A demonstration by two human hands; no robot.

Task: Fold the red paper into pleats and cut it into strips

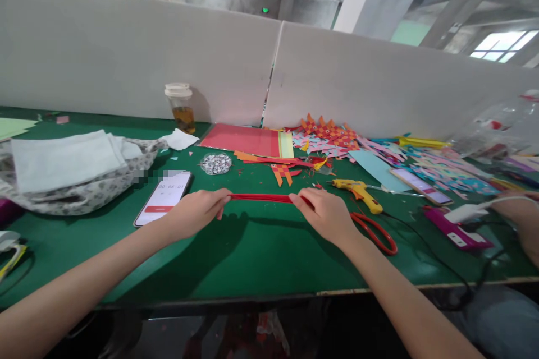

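Observation:
A thin bundle of red strips (261,198) stretches level between my two hands above the green table. My left hand (197,210) pinches its left end, and my right hand (322,213) grips the other end with fingers closed. Whether the strips are paper or cord I cannot tell. Just right of my right hand lie red-handled scissors (379,238), their blades hidden, and a yellow glue gun (360,192). Beyond the strips is a woven red-and-orange paper fish (284,173). A phone (162,196) showing a timer lies by my left wrist.
Red paper sheets (240,139) and a dish of small silvery pieces (216,164) lie behind. A lidded cup (182,109) stands at the partition. At right are a purple power strip (457,229), cables, paper strips and another person's hand (520,213). A cloth bag (80,179) sits left.

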